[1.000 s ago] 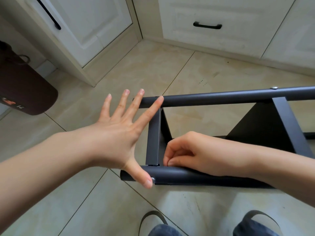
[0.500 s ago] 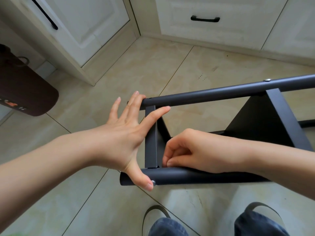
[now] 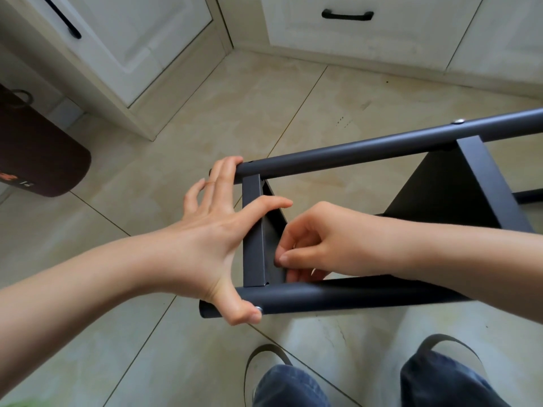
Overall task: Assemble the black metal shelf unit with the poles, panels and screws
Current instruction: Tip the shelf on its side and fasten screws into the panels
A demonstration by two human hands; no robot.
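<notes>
1. Two dark trouser knees (image 3: pixel 289 386) are showing at the bottom edge, over the beige tiled floor (image 3: pixel 176 348).
2. The near pole (image 3: pixel 338 296) of the black shelf unit is lying on its side just beyond the knees, with a silver screw (image 3: pixel 258 309) sitting in it close to its left end.
3. The left hand (image 3: pixel 216 230) is spanning the end of the frame: its thumb is pressing on the near pole right beside the screw, its index finger is lying across the end panel (image 3: pixel 253 230), and its other fingers are curling over the tip of the far pole (image 3: pixel 382 148).
4. The right hand (image 3: pixel 311 245) is reaching inside the frame just behind the end panel, fingers curled and fingertips pinched together against the panel's inner face; whether something small is sitting between them cannot be told.
5. The two hands are sitting close together, with only the panel between them.
6. Further right, a second panel (image 3: pixel 458 189) is bridging the two poles, and another screw head (image 3: pixel 458 121) is glinting on the far pole above it.
7. A dark brown object (image 3: pixel 38 160) is lying on the floor at far left.
8. White cabinets (image 3: pixel 141 39) with black handles (image 3: pixel 347 15) are standing along the back.
</notes>
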